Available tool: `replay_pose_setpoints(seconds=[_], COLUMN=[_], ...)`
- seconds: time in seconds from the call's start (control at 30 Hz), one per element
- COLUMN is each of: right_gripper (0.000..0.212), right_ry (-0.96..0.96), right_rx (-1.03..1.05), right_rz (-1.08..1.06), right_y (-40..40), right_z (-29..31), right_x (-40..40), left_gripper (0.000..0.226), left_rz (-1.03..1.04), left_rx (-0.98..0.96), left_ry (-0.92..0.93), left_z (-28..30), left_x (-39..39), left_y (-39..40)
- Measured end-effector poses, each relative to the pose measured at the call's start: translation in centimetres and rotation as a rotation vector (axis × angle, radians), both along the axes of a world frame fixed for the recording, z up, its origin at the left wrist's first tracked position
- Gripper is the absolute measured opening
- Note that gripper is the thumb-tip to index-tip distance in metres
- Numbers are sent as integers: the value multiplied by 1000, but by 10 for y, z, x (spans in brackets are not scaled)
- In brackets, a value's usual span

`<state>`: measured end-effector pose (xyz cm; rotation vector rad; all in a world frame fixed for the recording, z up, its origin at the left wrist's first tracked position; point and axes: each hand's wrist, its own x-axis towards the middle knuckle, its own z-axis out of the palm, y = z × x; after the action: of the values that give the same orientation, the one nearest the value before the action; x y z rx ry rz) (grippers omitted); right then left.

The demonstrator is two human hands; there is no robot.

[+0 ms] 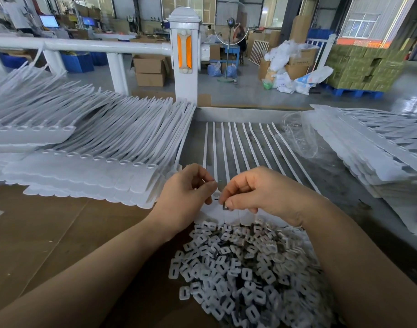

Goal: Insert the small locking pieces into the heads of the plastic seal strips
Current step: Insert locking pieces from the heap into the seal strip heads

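- The row of seal strips point(240, 147) lies flat at the centre of the tabletop point(49, 223), tails fanned away from the person and heads nearest the hands.
- The left hand point(186, 197) has curled fingers pinching down at one strip head.
- The right hand point(254, 192) pinches a small locking piece point(225, 206) just over the heads.
- A loose heap of locking pieces point(245, 268) sits right below both hands.
- Stacked strip sheets point(84, 150) crowd the left; bagged sheets point(368, 150) lie to the right.
- A white railing post point(185, 58) rises behind.
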<state>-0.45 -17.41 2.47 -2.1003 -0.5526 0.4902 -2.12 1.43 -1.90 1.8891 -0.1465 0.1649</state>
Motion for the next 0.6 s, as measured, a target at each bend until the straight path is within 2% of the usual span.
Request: replay_pose_setpoints(seconds=[0.2,0.47,0.6], right_gripper=[15,17,25], right_ry=[-21,-23,-21], right_rx=[122,134,137], right_rz=[-157,-132,-125], right_y=[0,-1,-2], right_z=[-5,-4,-3], right_x=[5,5,5], left_gripper=[8,4,5], left_rz=[-153,-226,-222], left_rx=[-40,-27,-45], left_ry=[61,117,124], left_z=[2,5,5], left_x=[-1,-3,-2], left_y=[-1,1,1])
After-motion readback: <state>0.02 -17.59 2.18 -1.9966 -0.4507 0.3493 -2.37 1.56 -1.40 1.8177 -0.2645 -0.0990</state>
